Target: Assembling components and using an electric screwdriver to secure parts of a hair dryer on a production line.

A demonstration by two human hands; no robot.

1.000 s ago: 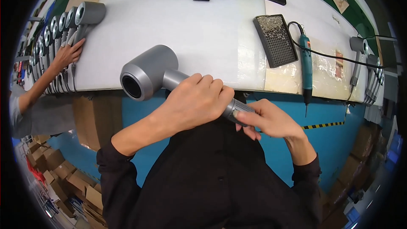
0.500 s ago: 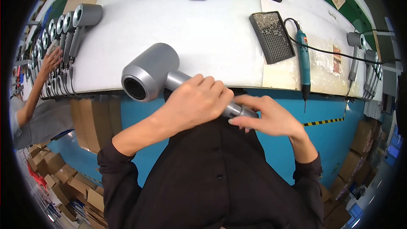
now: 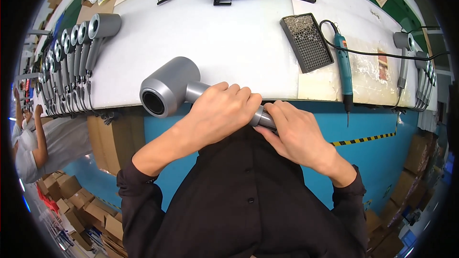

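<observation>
At the counter's (image 3: 239, 48) near edge: gray hair dryer (image 3: 179, 79) in both hands, barrel-shaped head (image 3: 169, 76) overlapping the white surface in view, lower end out over the blue floor; lifted clear or propped on the edge, hard to tell.
Handle (image 3: 197, 91): long axis slanting from upper left to lower right across the front of the body, running through the left hand (image 3: 227, 107) first, then into the right hand (image 3: 299, 136).
Nearer to the head: left hand, with the head beyond it to the upper left and the round dark opening (image 3: 153, 102) facing lower left.
Nearer to the lower end: right hand, just beside the left, covering most of that end.
Left hand: wrapped tightly around the handle's middle, knuckles up, thumb out of view.
Right hand: mostly closed on the smooth lower section (image 3: 264, 119), thumb on the near side, forefinger on the far side; other fingertips hidden.
Forearms: angled inward from both lower corners, converging before the dark shirt (image 3: 239, 191).
Right along the counter: teal electric screwdriver (image 3: 344, 64), bit past the edge, beside a dark screw tray (image 3: 315, 50).
Left along the counter: row of hair dryers (image 3: 86, 43), well apart.
</observation>
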